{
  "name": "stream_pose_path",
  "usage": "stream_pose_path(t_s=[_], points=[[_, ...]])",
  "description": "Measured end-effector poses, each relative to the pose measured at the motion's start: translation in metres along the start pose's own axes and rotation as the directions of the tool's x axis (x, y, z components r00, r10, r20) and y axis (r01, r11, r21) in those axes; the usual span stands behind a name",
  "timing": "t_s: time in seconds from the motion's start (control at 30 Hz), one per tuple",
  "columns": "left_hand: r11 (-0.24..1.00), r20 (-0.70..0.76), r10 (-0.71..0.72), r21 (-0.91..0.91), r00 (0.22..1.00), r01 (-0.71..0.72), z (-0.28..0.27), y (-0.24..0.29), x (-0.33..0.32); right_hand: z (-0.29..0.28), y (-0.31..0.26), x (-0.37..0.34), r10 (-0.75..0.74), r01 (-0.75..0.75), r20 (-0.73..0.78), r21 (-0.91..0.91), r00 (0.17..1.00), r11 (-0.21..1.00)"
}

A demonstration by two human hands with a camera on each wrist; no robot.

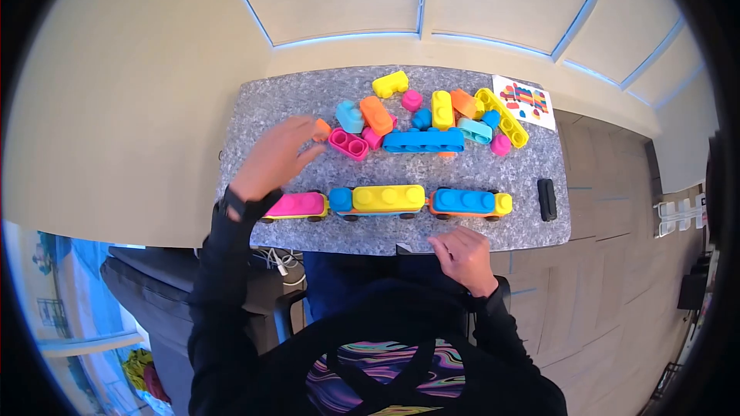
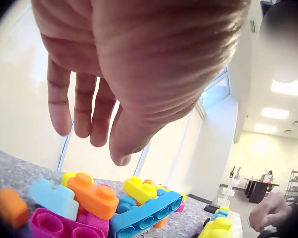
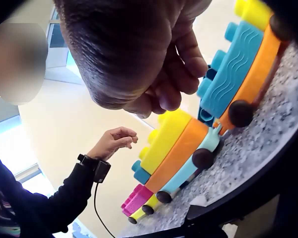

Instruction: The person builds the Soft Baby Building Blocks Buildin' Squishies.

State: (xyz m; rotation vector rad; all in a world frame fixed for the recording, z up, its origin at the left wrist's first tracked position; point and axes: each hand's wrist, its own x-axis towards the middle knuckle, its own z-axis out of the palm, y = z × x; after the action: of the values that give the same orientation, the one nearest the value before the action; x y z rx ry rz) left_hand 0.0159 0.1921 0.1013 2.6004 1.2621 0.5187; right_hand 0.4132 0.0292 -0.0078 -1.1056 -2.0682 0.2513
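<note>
Hovering above the tabletop [image 1: 362,239], the left hand [image 1: 271,158] has its fingers relaxed and holds nothing; near these fingers lies the small orange block [image 1: 321,130]. To the right of it, the loose blocks [image 1: 375,115] lie around the long blue block [image 1: 424,141]. Nearer to the person stands the toy train [image 1: 387,198]. The right hand [image 1: 465,259], loosely curled and empty, is near its right end.

A person in dark long sleeves, a camera on each wrist
The black top [image 1: 285,347] bears a swirled, multicoloured graphic [image 1: 385,377], purple, pink and teal, crossed by black bands, with yellow at its lower edge; the lower clothing [image 1: 347,273] is dark blue, and from the boxy black left wrist camera [image 3: 102,171] on its dark strap hangs a thin black cable [image 3: 96,208].
</note>
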Motion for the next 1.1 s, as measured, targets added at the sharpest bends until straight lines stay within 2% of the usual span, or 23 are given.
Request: stream_pose_path(t_s=[0.03, 0.1, 0.23, 0.3, 0.37, 0.43, 0.67, 0.7, 0.73, 0.77, 0.83, 0.87, 0.93, 1.1], points=[[1.000, -0.008, 0.003, -0.007, 1.000, -0.003, 0.007, -0.002, 0.021, -0.004, 0.003, -0.007, 0.049, -0.050, -0.028, -0.013, 0.998, 0.999], [0.985, -0.092, 0.169, 0.051, 0.981, -0.165, 0.031, -0.010, 0.059, -0.009, 0.008, -0.020, 0.071, -0.072, -0.017, -0.036, 0.997, 0.997], [0.970, -0.056, 0.243, 0.035, 0.968, -0.241, 0.076, -0.022, 0.116, -0.025, 0.010, -0.033, 0.104, -0.107, -0.039, -0.072, 0.994, 0.992], [0.975, 0.161, 0.167, 0.119, 0.973, -0.187, 0.104, -0.035, 0.135, -0.033, 0.011, -0.037, 0.121, -0.126, -0.058, -0.090, 0.991, 0.988], [0.970, 0.181, 0.182, 0.130, 0.967, -0.207, 0.117, -0.039, 0.144, -0.041, 0.015, -0.041, 0.140, -0.148, -0.078, -0.107, 0.987, 0.983], [0.973, 0.294, 0.142, 0.135, 0.945, -0.189, 0.123, -0.044, 0.150, -0.048, 0.019, -0.046, 0.172, -0.182, -0.079, -0.138, 0.982, 0.974], [0.949, 0.186, 0.237, 0.166, 0.954, -0.268, 0.114, -0.044, 0.144, -0.059, 0.034, -0.051, 0.220, -0.246, -0.166, -0.157, 0.961, 0.957], [0.950, 0.112, 0.252, 0.158, 0.961, -0.268, 0.108, -0.042, 0.143, -0.060, 0.037, -0.053, 0.233, -0.263, -0.184, -0.161, 0.955, 0.951], [0.952, 0.039, 0.266, 0.149, 0.963, -0.269, 0.098, -0.035, 0.142, -0.061, 0.039, -0.055, 0.247, -0.281, -0.202, -0.165, 0.948, 0.945], [0.951, 0.044, 0.267, 0.150, 0.963, -0.271, 0.085, -0.018, 0.139, -0.062, 0.042, -0.055, 0.251, -0.285, -0.204, -0.161, 0.946, 0.945], [0.997, 0.025, 0.064, -0.042, 0.998, -0.063, 0.064, 0.036, 0.133, -0.063, 0.047, -0.053, 0.239, -0.294, -0.272, -0.181, 0.932, 0.939], [0.997, 0.026, 0.064, -0.042, 0.998, -0.063, 0.066, 0.053, 0.128, -0.063, 0.048, -0.050, 0.240, -0.295, -0.272, -0.180, 0.932, 0.938], [0.955, -0.089, 0.166, -0.234, 0.982, -0.182, 0.074, 0.085, 0.119, -0.065, 0.052, -0.041, 0.216, -0.280, -0.315, -0.174, 0.924, 0.944], [0.928, -0.040, 0.177, -0.326, 0.983, -0.180, 0.111, 0.160, 0.094, -0.066, 0.056, -0.020, 0.208, -0.263, -0.304, -0.153, 0.930, 0.953]])
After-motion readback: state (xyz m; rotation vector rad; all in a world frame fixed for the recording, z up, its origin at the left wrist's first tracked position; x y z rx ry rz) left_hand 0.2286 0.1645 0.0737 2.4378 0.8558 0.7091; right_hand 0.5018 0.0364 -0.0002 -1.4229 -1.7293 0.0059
